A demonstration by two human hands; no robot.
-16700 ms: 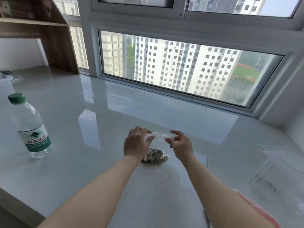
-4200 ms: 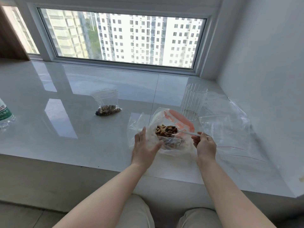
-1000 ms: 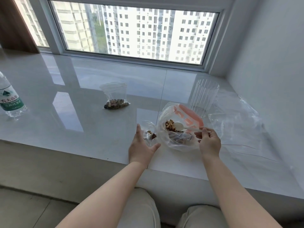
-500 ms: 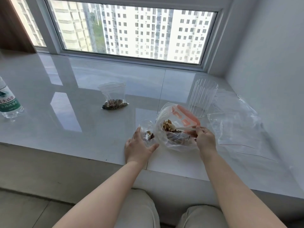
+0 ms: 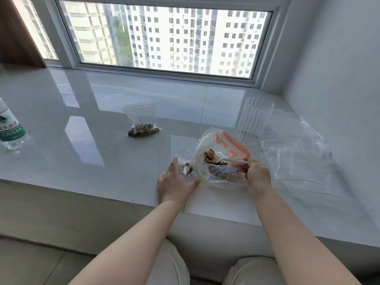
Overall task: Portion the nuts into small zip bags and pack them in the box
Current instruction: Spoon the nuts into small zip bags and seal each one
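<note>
A big clear bag of mixed nuts (image 5: 221, 161) with an orange print lies open near the sill's front edge. My right hand (image 5: 258, 174) pinches a white spoon (image 5: 233, 160) whose bowl is inside that bag, among the nuts. My left hand (image 5: 174, 183) holds a small zip bag (image 5: 185, 167) upright against the big bag's left side; a few nuts lie in it. A filled small zip bag (image 5: 143, 125) rests further back on the left.
A clear ribbed plastic container (image 5: 254, 120) stands behind the big bag. Loose clear plastic bags (image 5: 296, 155) lie to the right by the wall. A green-labelled water bottle (image 5: 10, 128) stands at the far left. The stone sill (image 5: 82, 157) ends just before my knees.
The spoon has gone from over the small bag back into the big nut bag. My left hand keeps the small bag in the same place.
</note>
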